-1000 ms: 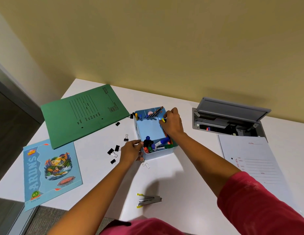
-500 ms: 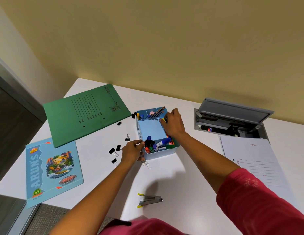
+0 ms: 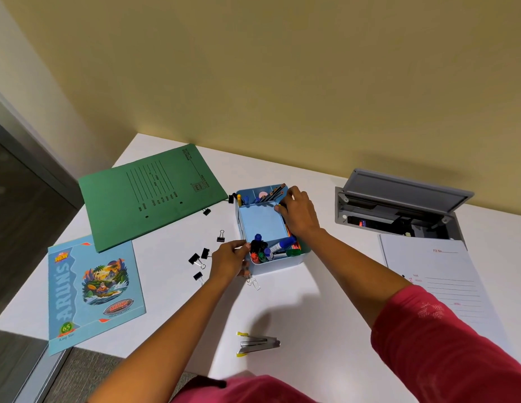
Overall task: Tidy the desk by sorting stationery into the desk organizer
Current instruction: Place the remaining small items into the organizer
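A light blue desk organizer (image 3: 282, 264) stands mid-desk, with markers (image 3: 278, 247) in its near section and pencils (image 3: 272, 194) in the far slots. My left hand (image 3: 228, 261) grips its near left corner. My right hand (image 3: 300, 216) lies over the right side compartment, with its fingertips closed on a thin yellow-tipped pen that is mostly hidden under the fingers. Loose black binder clips (image 3: 196, 260) lie to the left of the organizer. Paper clips (image 3: 253, 282) lie just below my left hand, and a small stapler (image 3: 258, 343) is nearer to me.
A green folder (image 3: 148, 196) and a blue notebook (image 3: 93, 289) cover the left side of the desk. At the right, a white file cover (image 3: 437, 274) lies below an open grey cable box (image 3: 399, 205). The yellow wall runs along the back.
Both hands stay on the organizer. The right hand's fingers have shifted slightly along the right compartment, and the yellow tip shows less.
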